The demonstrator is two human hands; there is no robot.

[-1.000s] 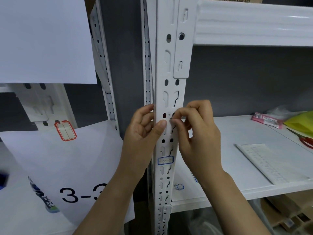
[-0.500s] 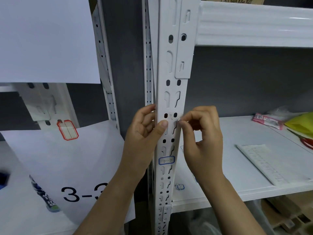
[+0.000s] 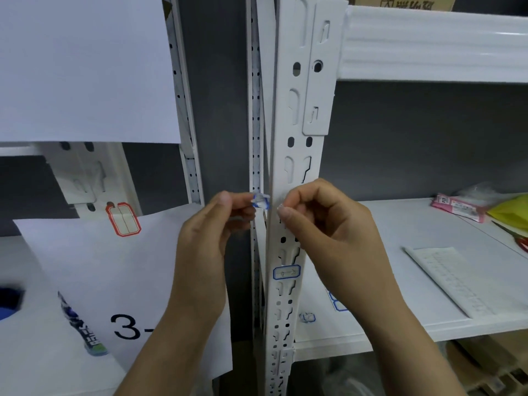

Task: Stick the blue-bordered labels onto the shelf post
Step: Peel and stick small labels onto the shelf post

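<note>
Here, in the head view, the left hand (image 3: 211, 241) is raised just left of the white shelf post (image 3: 288, 167). Its thumb and fingertips pinch a crumpled blue-bordered label (image 3: 260, 201), which sits at the post's left edge; I cannot tell whether it touches the metal. The right hand (image 3: 328, 227) is at the same height on the other side, in front of the post. Its fingers are curled in, and the thumb and forefinger tips meet against the post's front face. Whether anything is held between them is too small to tell.

Lower on the post, below both hands, a flat blue-bordered label (image 3: 286, 272) is stuck across the front, with faint writing inside its border. On the white shelf (image 3: 428, 318) to the right lie a small crumpled label (image 3: 307, 317) near the post and another blue-edged label (image 3: 338, 304), partly hidden by the right wrist. Further right on the shelf are a long white backing sheet (image 3: 457, 284), a pink packet (image 3: 457, 208) and something yellow (image 3: 511, 212) at the edge of the view.

To the left, a red-bordered label (image 3: 123, 219) is at the top of a paper sheet (image 3: 85, 267) printed "3-". Another blank sheet (image 3: 85, 67) hangs above it.
</note>
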